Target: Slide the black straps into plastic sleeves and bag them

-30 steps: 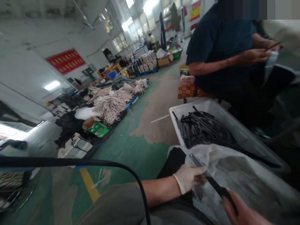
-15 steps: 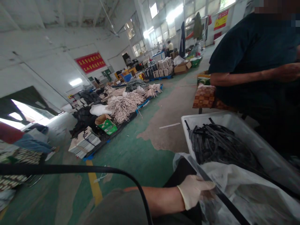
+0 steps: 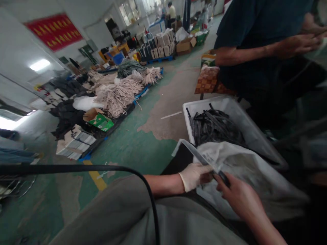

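My left hand, in a white glove, is closed around a dark strap over my lap. The strap slants from the upper left down through the glove, and a pale, see-through edge shows along its upper end. My bare right hand is just right of the glove, its fingers closed on a black, looped-looking part of the strap; blur hides the exact grip. Beneath and beyond both hands lies a whitish plastic sheet or bag. Behind it, dark straps lie tangled in a white plastic tub.
Across the tub sits a person in a dark shirt, hands raised at the right. A black cord arcs across the near view. On the left, a pallet carries bundled pale cords, a green carton and stacked white sheets.
The view has tilted down and shifted. My right hand has come into view at the strap beside the glove. My left hand still holds the strap.
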The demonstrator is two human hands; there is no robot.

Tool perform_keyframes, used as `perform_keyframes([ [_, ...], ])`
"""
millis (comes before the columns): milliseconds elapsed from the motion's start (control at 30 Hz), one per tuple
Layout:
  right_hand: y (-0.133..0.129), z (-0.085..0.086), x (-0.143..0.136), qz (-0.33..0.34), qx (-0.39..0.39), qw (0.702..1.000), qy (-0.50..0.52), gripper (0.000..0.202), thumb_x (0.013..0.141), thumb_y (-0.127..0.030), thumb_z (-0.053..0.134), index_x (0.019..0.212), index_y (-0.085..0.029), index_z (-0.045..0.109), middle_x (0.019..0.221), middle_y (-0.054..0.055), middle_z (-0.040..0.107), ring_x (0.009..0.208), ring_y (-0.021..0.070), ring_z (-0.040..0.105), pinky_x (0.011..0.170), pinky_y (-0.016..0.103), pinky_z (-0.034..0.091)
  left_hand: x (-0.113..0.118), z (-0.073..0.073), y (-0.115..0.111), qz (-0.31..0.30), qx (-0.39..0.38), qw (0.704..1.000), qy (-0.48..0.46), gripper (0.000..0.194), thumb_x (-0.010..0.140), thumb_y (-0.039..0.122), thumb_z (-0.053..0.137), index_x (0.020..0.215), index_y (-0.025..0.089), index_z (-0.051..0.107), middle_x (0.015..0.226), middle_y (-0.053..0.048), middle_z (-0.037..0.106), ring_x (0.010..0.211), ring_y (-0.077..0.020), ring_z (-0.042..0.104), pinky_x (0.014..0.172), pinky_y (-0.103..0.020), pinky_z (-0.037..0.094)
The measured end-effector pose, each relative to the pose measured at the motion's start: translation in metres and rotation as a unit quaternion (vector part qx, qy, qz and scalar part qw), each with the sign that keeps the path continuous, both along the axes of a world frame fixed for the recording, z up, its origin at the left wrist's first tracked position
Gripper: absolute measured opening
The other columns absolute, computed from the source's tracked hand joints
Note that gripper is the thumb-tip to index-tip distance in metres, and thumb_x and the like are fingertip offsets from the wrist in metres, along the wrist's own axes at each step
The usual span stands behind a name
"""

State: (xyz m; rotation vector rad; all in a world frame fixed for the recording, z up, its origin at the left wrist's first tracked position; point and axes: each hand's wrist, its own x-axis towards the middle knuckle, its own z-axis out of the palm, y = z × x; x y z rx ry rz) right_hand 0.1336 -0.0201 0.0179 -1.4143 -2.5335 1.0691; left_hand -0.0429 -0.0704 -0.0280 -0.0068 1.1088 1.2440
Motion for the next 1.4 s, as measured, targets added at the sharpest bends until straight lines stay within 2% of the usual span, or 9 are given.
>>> perform_keyframes([
  [167, -0.004, 0.028, 0.014, -0.022, -0.076, 0.997, -0.027, 0.037, 0.089, -0.052, 0.039, 0.066, -0.026, 0.053, 0.054, 0.003, 0.066, 0.052, 0.0212, 0.064, 0.054, 0.030, 0.043, -0.013, 0.011, -0.001, 0.076, -0.009, 0.997, 0.008, 0.047, 0.045, 0.033, 0.094, 0.074, 0.012, 0.064, 0.069, -0.003, 0.067, 0.057, -0.0112, 0.061, 0.060, -0.025, 0.050],
  [333, -0.010, 0.025, 0.004, -0.042, -0.054, 0.997, -0.024, 0.033, 0.090, -0.046, 0.042, 0.070, -0.024, 0.054, 0.061, 0.003, 0.069, 0.054, 0.0187, 0.063, 0.054, 0.027, 0.039, 0.010, 0.013, -0.006, -0.031, -0.014, 0.999, -0.033, 0.045, 0.053, 0.036, 0.091, 0.081, 0.013, 0.064, 0.074, -0.004, 0.069, 0.059, -0.0124, 0.063, 0.062, -0.025, 0.050],
  [567, -0.013, 0.036, 0.025, -0.063, -0.101, 0.993, 0.014, 0.035, 0.090, -0.047, 0.047, 0.066, -0.022, 0.055, 0.053, 0.000, 0.064, 0.050, 0.0160, 0.061, 0.053, 0.025, 0.039, -0.013, 0.023, 0.002, 0.031, -0.026, 0.999, -0.003, 0.029, 0.064, 0.025, 0.086, 0.074, 0.014, 0.061, 0.069, -0.001, 0.067, 0.058, -0.0113, 0.062, 0.060, -0.024, 0.050],
  [767, -0.014, 0.040, 0.001, -0.071, -0.066, 0.995, 0.022, 0.029, 0.091, -0.039, 0.050, 0.070, -0.021, 0.055, 0.063, 0.002, 0.068, 0.050, 0.0147, 0.061, 0.053, 0.026, 0.040, 0.019, 0.023, -0.006, -0.073, -0.015, 0.997, -0.033, 0.035, 0.063, 0.035, 0.087, 0.080, 0.014, 0.064, 0.073, -0.003, 0.069, 0.063, -0.0129, 0.064, 0.065, -0.025, 0.050],
  [900, -0.010, 0.038, 0.022, -0.069, -0.152, 0.977, 0.134, 0.023, 0.093, -0.038, 0.050, 0.093, -0.020, 0.065, 0.075, 0.002, 0.072, 0.054, 0.0139, 0.064, 0.058, 0.026, 0.047, 0.011, 0.033, 0.001, -0.042, -0.032, 0.998, -0.024, 0.025, 0.071, 0.029, 0.082, 0.080, 0.014, 0.063, 0.070, -0.001, 0.066, 0.060, -0.0112, 0.062, 0.066, -0.025, 0.052],
  [1000, -0.006, 0.025, 0.057, -0.171, -0.152, 0.939, 0.255, 0.033, 0.095, -0.043, 0.047, 0.110, -0.021, 0.066, 0.087, 0.004, 0.074, 0.050, 0.0119, 0.061, 0.055, 0.028, 0.051, -0.009, 0.044, 0.008, -0.034, -0.074, 0.996, -0.048, 0.014, 0.084, 0.025, 0.070, 0.080, 0.013, 0.063, 0.069, -0.001, 0.064, 0.057, -0.0111, 0.062, 0.063, -0.027, 0.054],
  [1100, -0.008, 0.011, 0.071, -0.264, -0.050, 0.908, 0.322, 0.028, 0.093, -0.042, 0.053, 0.103, -0.021, 0.070, 0.088, 0.005, 0.074, 0.051, 0.0129, 0.061, 0.050, 0.028, 0.052, -0.014, 0.053, 0.008, -0.063, -0.088, 0.990, -0.084, 0.016, 0.091, 0.026, 0.061, 0.082, 0.013, 0.064, 0.070, -0.003, 0.066, 0.060, -0.0128, 0.064, 0.064, -0.027, 0.055],
  [1233, -0.021, 0.012, 0.052, -0.067, 0.042, 0.924, 0.374, 0.024, 0.088, -0.027, 0.063, 0.110, -0.026, 0.073, 0.122, 0.008, 0.069, 0.107, 0.0240, 0.068, 0.087, 0.036, 0.056, -0.004, 0.056, 0.001, -0.090, -0.094, 0.986, -0.109, 0.017, 0.092, 0.028, 0.059, 0.085, 0.014, 0.065, 0.075, -0.004, 0.068, 0.071, -0.0144, 0.068, 0.070, -0.028, 0.056],
  [1400, -0.024, 0.013, 0.024, 0.040, 0.060, 0.921, 0.383, 0.029, 0.089, -0.015, 0.057, 0.110, -0.029, 0.073, 0.136, 0.007, 0.062, 0.115, 0.0218, 0.065, 0.093, 0.034, 0.054, 0.007, 0.049, -0.008, -0.145, -0.064, 0.983, -0.093, 0.017, 0.093, 0.028, 0.057, 0.091, 0.014, 0.067, 0.084, -0.006, 0.071, 0.075, -0.0154, 0.068, 0.075, -0.029, 0.053],
])
